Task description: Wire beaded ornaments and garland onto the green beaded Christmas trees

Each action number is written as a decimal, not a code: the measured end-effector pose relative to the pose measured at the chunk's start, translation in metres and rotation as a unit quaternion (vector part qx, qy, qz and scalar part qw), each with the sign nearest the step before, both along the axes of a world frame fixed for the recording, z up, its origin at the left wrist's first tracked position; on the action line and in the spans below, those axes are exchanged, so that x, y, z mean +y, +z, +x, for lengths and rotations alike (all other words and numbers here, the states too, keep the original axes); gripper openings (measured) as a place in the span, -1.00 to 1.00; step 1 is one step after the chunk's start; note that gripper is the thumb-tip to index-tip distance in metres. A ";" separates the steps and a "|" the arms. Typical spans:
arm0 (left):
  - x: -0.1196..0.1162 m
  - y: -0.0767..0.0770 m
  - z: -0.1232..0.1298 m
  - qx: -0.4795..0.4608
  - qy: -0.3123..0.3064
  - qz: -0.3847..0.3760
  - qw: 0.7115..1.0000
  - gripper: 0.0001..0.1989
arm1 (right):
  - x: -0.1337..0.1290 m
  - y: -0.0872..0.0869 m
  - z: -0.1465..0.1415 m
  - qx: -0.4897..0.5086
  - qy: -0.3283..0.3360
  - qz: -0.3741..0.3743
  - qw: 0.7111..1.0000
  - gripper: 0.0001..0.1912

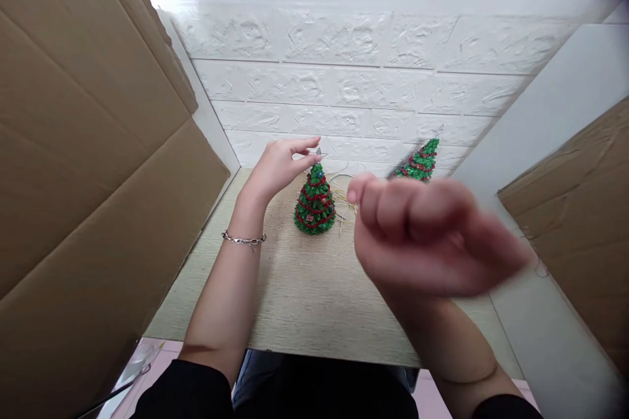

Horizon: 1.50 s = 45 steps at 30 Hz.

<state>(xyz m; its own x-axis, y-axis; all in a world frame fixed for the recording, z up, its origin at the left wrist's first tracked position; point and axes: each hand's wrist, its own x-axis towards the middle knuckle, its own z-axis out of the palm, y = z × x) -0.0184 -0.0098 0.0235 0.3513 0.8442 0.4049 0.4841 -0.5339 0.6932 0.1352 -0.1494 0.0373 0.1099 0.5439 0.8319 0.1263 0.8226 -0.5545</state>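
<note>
A small green Christmas tree [315, 204] stands upright on the table, wound with red garland and dotted with tiny ornaments. Its grey star topper [319, 152] sits between the thumb and index finger of my left hand [284, 163], which steadies the tip. Raised close to the camera on the right is my right hand [417, 236], blurred, with its fingers curled in and thumb and index finger pressed together. Whatever that pinch may hold cannot be made out. My right hand hides part of the table behind it.
Behind my right hand, a second decorated tree [423, 160] leans near the white brick-patterned wall [334, 85]. Thin yellowish wires [344, 200] lie beside the first tree on the wooden table [314, 301]. Cardboard panels [98, 144] flank the left and right sides.
</note>
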 end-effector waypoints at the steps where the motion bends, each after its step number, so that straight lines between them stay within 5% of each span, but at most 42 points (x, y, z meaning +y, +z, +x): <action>1: -0.001 0.001 -0.001 -0.003 0.000 0.005 1.000 -0.61 | 0.021 -0.004 -0.004 0.048 -0.001 0.014 0.999 -0.50; 3: -0.002 0.002 -0.002 -0.014 0.001 0.012 1.000 -0.62 | 0.061 -0.016 -0.007 0.103 -0.040 -0.007 0.994 -0.58; 6: -0.002 0.003 -0.004 -0.022 0.002 0.010 1.000 -0.74 | 0.102 -0.036 0.001 0.050 -0.113 -0.131 0.984 -0.81; 9: 0.000 0.003 -0.006 -0.015 -0.002 0.008 1.000 -0.79 | 0.118 -0.046 0.011 -0.033 -0.088 -0.220 0.971 -0.87; 16: 0.004 0.003 -0.008 -0.022 -0.023 -0.014 0.999 -0.82 | 0.121 -0.049 0.011 -0.036 -0.033 -0.274 0.961 -0.90; 28: -0.001 0.007 -0.007 0.012 -0.037 -0.013 0.999 -0.85 | 0.129 -0.057 0.012 -0.088 -0.079 -0.159 0.980 -0.89; 40: -0.003 0.011 -0.006 0.037 -0.033 0.000 0.999 -0.87 | 0.125 -0.045 0.016 -0.068 -0.031 -0.262 0.962 -0.90; 45: -0.008 0.014 -0.004 0.068 -0.005 0.031 0.997 -0.88 | 0.127 -0.045 0.034 -0.050 0.062 -0.396 0.915 -0.81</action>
<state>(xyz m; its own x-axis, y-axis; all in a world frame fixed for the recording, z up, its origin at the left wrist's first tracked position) -0.0226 -0.0181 0.0379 0.4153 0.8152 0.4037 0.5654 -0.5789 0.5875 0.1691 -0.0224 -0.0075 -0.0483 0.9834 0.1747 0.1424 0.1799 -0.9733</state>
